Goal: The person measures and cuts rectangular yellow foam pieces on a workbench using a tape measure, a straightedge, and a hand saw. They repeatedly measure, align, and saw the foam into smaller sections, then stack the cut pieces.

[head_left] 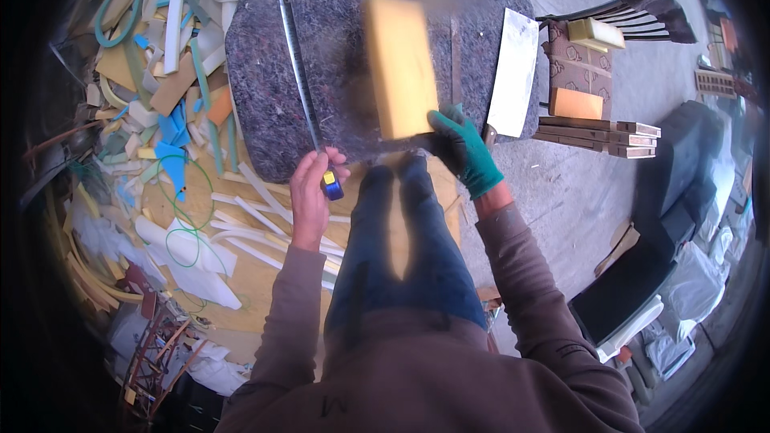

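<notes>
My left hand point(315, 172), bare, is closed round the blue-and-yellow handle of a long, narrow-bladed knife point(301, 76). Its blade points away over a table padded with dark grey felt point(265, 128). My right hand point(465, 148), in a green glove, grips the near end of a yellow foam block point(399, 68). The block is held over the felt and looks blurred, mostly at its far end. Right of it lies a wide, pale metal blade point(513, 68) with a brown handle near my glove. Between block and blade a thin brown strip point(455, 60) rests on the felt.
Foam offcuts point(172, 92) pile up on the left, with white strips point(249, 220) by my legs. At right, foam pieces point(577, 103) sit on a chair with a brown patterned cover point(565, 56). Farther right are dark foam sheets point(630, 285) and plastic-wrapped bundles point(698, 289).
</notes>
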Demonstrator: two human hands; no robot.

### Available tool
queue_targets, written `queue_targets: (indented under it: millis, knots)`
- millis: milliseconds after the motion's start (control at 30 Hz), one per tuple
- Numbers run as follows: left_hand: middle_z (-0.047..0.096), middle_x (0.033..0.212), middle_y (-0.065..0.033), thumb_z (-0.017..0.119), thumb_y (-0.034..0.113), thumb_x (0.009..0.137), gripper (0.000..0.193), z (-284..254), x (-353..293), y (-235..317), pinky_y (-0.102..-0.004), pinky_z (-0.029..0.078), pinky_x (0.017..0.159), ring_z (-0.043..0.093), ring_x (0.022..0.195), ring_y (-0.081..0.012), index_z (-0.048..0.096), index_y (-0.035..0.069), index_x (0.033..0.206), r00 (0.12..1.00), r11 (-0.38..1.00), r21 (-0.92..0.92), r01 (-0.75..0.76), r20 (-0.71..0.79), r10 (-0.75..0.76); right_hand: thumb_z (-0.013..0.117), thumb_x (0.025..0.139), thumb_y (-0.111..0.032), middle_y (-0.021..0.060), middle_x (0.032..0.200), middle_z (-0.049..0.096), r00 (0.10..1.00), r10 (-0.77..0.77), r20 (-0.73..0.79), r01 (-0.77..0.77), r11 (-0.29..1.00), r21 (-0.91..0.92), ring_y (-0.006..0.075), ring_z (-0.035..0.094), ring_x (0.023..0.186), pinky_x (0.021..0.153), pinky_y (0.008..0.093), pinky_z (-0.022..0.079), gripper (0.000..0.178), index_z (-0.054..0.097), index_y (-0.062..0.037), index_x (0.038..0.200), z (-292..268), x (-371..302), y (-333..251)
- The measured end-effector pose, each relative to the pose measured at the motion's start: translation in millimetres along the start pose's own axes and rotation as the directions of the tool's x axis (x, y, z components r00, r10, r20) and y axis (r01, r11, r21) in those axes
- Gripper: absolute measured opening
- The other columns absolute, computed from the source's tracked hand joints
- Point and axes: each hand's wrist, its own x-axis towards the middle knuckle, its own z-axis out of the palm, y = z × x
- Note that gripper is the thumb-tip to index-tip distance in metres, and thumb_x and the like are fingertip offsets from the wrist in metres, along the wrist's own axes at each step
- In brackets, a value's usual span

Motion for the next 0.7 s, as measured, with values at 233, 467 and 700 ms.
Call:
queue_targets:
  millis: [233,467,700]
  knots:
    - [0.073,0.108,-0.0073,0.057,0.026,0.113,0.025,10,-15,10,-0.0317,0.058,0.086,0.071,0.090,-0.0149,0.067,0.004,0.121,0.999,0.999,-0.037,-0.019,0.037,0.020,0.062,0.111,-0.021,0.0214,0.150,0.060,0.989,-0.025,0.146,-0.058,0.843,0.536,0.0345,0.060,0.138,0.116,0.0453,0.052,0.052,0.047,0.0029,0.154,48,-8,12]
    - [0.073,0.108,-0.0075,0.058,0.027,0.113,0.027,6,-20,11,-0.0319,0.058,0.086,0.072,0.090,-0.0153,0.068,0.004,0.121,0.996,0.997,-0.049,-0.060,0.055,0.063,0.060,0.111,-0.018,0.0203,0.156,0.056,0.953,-0.075,0.295,-0.148,0.732,0.665,0.0363,0.056,0.144,0.122,0.0487,0.048,0.053,0.045,0.0041,0.157,47,3,0]
    - [0.074,0.106,-0.0094,0.058,0.027,0.112,0.030,-1,-21,12,-0.0331,0.058,0.086,0.073,0.090,-0.0177,0.070,0.001,0.121,0.997,0.996,-0.050,-0.077,0.027,0.079,0.058,0.112,-0.020,0.0130,0.160,0.056,0.915,-0.127,0.384,-0.146,0.781,0.607,0.0372,0.056,0.145,0.120,0.0532,0.048,0.051,0.047,-0.0018,0.158,49,9,-7]
